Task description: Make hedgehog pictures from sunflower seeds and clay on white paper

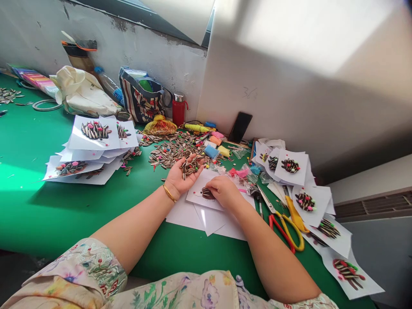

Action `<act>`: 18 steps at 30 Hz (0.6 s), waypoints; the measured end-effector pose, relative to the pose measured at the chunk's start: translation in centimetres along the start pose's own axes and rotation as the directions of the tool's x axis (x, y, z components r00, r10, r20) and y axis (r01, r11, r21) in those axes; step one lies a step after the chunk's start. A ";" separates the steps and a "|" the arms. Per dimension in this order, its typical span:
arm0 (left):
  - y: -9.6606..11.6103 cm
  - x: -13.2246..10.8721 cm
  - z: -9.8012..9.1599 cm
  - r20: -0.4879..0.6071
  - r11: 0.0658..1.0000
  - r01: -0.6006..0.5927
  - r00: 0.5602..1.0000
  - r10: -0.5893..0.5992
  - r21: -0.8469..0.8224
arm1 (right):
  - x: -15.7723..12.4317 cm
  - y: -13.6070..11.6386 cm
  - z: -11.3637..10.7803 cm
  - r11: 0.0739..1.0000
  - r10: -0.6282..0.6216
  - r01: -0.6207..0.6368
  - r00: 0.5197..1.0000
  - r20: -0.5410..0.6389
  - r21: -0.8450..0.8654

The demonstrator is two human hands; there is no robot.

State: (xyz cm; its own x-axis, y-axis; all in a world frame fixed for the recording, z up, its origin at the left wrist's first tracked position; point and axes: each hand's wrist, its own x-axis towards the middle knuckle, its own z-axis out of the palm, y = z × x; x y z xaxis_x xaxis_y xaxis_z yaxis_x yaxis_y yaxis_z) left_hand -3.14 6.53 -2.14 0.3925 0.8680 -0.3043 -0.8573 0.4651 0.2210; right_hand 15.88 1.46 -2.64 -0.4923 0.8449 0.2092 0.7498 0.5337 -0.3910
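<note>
Sunflower seeds [189,168] lie in a small heap on the left hand [176,179], which is open and palm up, its fingers loosely spread, at the middle of the frame. A wide pile of seeds [174,149] is spread just behind it on the green table [80,214]. The right hand [222,192] is curled downward over a white paper sheet [201,191], right beside a dark seed shape [207,194]; its fingertips are hidden, so whether it pinches anything cannot be told.

Each seed looks light, stiff and hard-shelled, and its smooth, narrow body could slip or roll easily. The flat sides, between fingertip and thumb, look like the surest hold. Finished seed pictures [95,131] are stacked at upper left, and yellow-handled scissors [286,229] lie at lower right.
</note>
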 end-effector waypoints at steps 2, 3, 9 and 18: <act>0.0 0.0 0.0 -0.005 1.000 -0.002 1.000 0.002 -0.004 | 0.0 -0.1 0.0 1.000 0.000 0.000 1.000 0.002 -0.008; 0.0 0.0 0.0 -0.007 1.000 -0.002 1.000 0.002 -0.006 | 0.0 -0.1 0.0 1.000 0.000 0.000 1.000 0.002 -0.012; 0.0 0.0 0.0 0.000 1.000 -0.001 1.000 0.001 -0.003 | 0.0 0.0 0.0 1.000 -0.011 0.011 1.000 0.015 -0.005; -0.2 -0.4 0.4 -0.005 1.000 0.003 1.000 -0.003 -0.001 | 0.2 -3.3 -1.8 1.000 0.008 -0.003 0.984 -0.177 0.029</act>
State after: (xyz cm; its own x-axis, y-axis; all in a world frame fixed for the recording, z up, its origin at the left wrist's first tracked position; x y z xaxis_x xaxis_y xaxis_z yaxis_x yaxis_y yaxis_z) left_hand -3.02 6.15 -1.68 0.3933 0.8656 -0.3100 -0.8564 0.4676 0.2192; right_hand 14.11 -0.03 0.25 -0.4006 0.8420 0.3614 0.7381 0.5302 -0.4172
